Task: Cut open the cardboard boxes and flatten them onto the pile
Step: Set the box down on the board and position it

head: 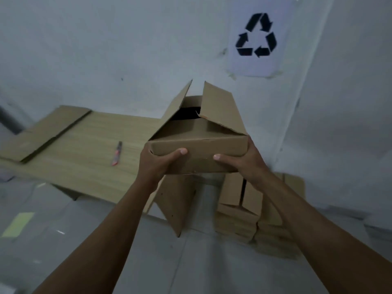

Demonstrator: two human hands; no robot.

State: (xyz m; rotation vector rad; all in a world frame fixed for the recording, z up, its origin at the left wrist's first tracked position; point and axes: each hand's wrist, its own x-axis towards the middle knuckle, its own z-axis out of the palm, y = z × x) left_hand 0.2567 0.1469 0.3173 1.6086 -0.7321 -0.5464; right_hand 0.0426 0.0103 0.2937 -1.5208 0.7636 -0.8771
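- Left hand [158, 161] and right hand [239, 160] gripping opened box [198, 153], thumbs curled over its near wall.
- Flattening step; next probably collapsing it onto pile [239, 219].

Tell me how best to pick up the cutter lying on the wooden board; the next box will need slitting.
Take the cutter by its middle, a pinch from above across its narrow sides. It lies flat on the board, long and slim, with bare wood on either side, so fingers likely fit there. Its red end points toward the person. Both the left hand and right hand grip the box.
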